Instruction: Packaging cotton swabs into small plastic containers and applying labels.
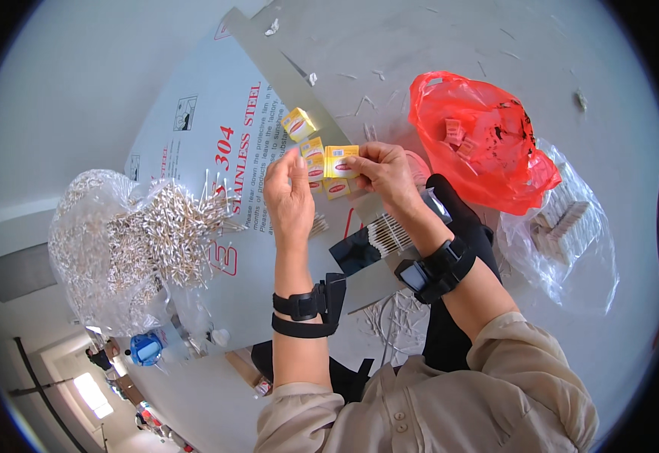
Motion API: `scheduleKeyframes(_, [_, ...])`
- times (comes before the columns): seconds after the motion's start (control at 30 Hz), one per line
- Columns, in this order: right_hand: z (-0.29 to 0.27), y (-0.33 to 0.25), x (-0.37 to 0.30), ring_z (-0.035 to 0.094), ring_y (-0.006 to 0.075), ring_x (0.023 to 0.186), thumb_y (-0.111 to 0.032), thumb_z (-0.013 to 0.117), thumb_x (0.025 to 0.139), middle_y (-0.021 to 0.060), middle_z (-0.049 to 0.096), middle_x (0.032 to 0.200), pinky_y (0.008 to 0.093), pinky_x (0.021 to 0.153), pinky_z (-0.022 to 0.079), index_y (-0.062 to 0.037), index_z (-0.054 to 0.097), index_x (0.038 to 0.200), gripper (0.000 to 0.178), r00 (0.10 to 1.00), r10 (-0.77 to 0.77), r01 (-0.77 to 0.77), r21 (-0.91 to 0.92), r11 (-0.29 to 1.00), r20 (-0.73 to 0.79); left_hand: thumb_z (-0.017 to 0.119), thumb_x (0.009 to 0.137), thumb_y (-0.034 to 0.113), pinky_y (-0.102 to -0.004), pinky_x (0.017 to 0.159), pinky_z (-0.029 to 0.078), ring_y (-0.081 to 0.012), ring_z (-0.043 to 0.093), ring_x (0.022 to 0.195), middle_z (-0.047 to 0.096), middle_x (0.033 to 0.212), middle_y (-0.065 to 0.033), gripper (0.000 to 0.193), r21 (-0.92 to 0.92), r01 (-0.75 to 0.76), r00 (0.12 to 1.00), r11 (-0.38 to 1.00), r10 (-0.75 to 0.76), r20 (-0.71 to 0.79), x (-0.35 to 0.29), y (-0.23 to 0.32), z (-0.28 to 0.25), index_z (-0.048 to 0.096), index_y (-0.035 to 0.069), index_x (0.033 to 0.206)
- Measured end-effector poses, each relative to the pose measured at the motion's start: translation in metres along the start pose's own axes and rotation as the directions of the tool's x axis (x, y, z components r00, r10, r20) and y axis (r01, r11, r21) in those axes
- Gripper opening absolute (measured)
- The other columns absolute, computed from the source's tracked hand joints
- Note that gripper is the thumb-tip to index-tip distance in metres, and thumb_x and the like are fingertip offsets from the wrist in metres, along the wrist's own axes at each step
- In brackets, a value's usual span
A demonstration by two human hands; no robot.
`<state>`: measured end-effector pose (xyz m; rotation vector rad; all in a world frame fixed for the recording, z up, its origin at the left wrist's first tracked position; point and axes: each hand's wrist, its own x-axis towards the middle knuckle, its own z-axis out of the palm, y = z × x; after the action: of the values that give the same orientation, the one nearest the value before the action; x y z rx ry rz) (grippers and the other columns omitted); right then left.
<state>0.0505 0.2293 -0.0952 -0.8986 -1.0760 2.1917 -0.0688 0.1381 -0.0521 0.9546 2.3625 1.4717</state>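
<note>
My right hand (387,175) pinches a small yellow carton (341,160) with a red oval on its face. Just left of it is my left hand (290,198), thumb and fingers drawn together beside a row of similar yellow cartons (312,160); what those fingers hold, if anything, is hidden. One more yellow carton (298,124) lies apart, farther away, and another (336,188) rests below the pinched one. A row of cotton swabs (387,235) lies on a dark, shiny holder near my right forearm. Black straps with devices are on both forearms.
A clear bag (88,234) spills many loose cotton swabs (186,230) onto the film-covered metal sheet (194,143) at left. At right lie a red plastic bag (458,121) with pink cartons and a clear bag (594,257) of white packs. Stray swabs (397,321) litter the floor.
</note>
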Motion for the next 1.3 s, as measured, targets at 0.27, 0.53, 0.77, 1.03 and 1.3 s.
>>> scheduleKeyframes(0.27, [-0.001, 0.000, 0.001, 0.049, 0.0026, 0.049, -0.010, 0.065, 0.087, 0.0015, 0.062, 0.068, 0.0178, 0.045, 0.040, 0.0016, 0.068, 0.085, 0.012, 1.000, -0.013, 0.012, 0.055, 0.998, 0.013, 0.067, 0.083, 0.006, -0.0220, 0.054, 0.039, -0.0059, 0.047, 0.061, 0.057, 0.069, -0.0015, 0.012, -0.145, 0.329, 0.931, 0.933, -0.295, 0.216, -0.006, 0.001, 0.013, 0.064, -0.006, 0.083])
scheduleKeyframes(0.53, [0.000, -0.002, 0.001, 0.047, 0.0033, 0.047, -0.009, 0.065, 0.086, 0.0019, 0.061, 0.066, 0.0186, 0.043, 0.036, 0.0029, 0.068, 0.086, 0.012, 0.994, -0.017, 0.013, -0.039, 0.999, -0.111, 0.073, 0.078, 0.005, -0.0214, 0.048, 0.036, -0.0058, 0.047, 0.053, 0.057, 0.062, 0.0001, 0.015, -0.229, 0.474, 0.879, 0.850, -0.440, 0.185, 0.005, -0.014, 0.001, 0.062, -0.003, 0.074])
scheduleKeyframes(0.77, [-0.003, 0.002, 0.003, 0.046, 0.0033, 0.047, -0.009, 0.066, 0.086, 0.0016, 0.059, 0.064, 0.0195, 0.042, 0.035, 0.0039, 0.067, 0.085, 0.013, 0.996, -0.040, 0.035, -0.071, 0.997, -0.074, 0.072, 0.081, 0.012, -0.0245, 0.054, 0.043, -0.0105, 0.056, 0.061, 0.063, 0.071, -0.0037, 0.019, 0.223, 0.243, 0.956, 0.944, -0.272, 0.111, 0.002, 0.005, 0.005, 0.063, -0.005, 0.081])
scheduleKeyframes(1.03, [0.006, -0.003, 0.000, 0.048, 0.0056, 0.048, -0.006, 0.067, 0.083, 0.0049, 0.060, 0.065, 0.0214, 0.043, 0.038, 0.0071, 0.064, 0.078, 0.014, 0.999, -0.012, 0.011, -0.008, 1.000, -0.048, 0.073, 0.078, 0.005, -0.0187, 0.044, 0.030, -0.0046, 0.040, 0.049, 0.056, 0.064, 0.0003, 0.016, -0.246, 0.400, 0.903, 0.883, -0.334, 0.270, 0.005, -0.005, 0.011, 0.058, 0.001, 0.073])
scheduleKeyframes(1.3, [0.002, 0.002, 0.003, 0.046, 0.0044, 0.048, -0.007, 0.066, 0.084, 0.0034, 0.059, 0.063, 0.0207, 0.043, 0.038, 0.0056, 0.066, 0.081, 0.013, 0.989, -0.032, 0.022, -0.070, 0.997, -0.143, 0.074, 0.078, 0.010, -0.0215, 0.051, 0.040, -0.0071, 0.049, 0.055, 0.060, 0.069, -0.0018, 0.020, 0.337, 0.251, 0.910, 0.907, -0.340, 0.238, 0.010, -0.019, -0.004, 0.061, -0.004, 0.078])
